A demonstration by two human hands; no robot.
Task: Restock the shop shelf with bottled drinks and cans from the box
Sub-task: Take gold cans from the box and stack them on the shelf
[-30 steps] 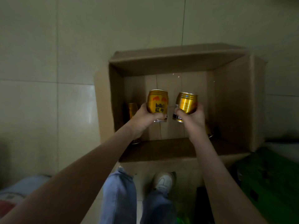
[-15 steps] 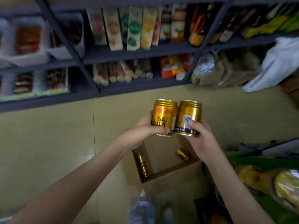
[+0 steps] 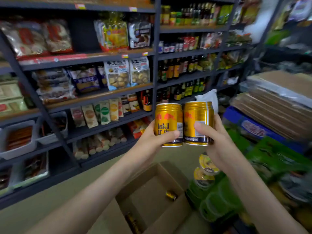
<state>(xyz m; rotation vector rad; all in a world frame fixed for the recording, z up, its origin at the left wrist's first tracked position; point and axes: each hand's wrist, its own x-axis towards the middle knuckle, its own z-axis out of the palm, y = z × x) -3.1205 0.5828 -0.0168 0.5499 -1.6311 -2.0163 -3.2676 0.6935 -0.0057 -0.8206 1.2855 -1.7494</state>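
Two gold Red Bull cans are held upright side by side at chest height. My left hand (image 3: 152, 142) grips the left can (image 3: 168, 119); my right hand (image 3: 217, 142) grips the right can (image 3: 196, 115). Below them on the floor lies the open cardboard box (image 3: 152, 176), with one gold can (image 3: 171, 195) near its right wall and another can (image 3: 132, 222) near its front edge. The dark metal shop shelf (image 3: 101, 94) rises ahead, filled with snack bags on the left and bottles (image 3: 177, 70) in the bay to the right.
Green shrink-wrapped drink packs (image 3: 217, 200) with yellow-lidded cups (image 3: 205, 171) crowd the floor to the right of the box. Blue cartons (image 3: 253, 129) and stacked flat cardboard (image 3: 278, 98) fill the right side. Pale floor tiles (image 3: 42, 208) run between me and the shelf.
My view has swung up from the box to the shelves. Both hands lifted the two cans out of the box and raised them together to chest height.
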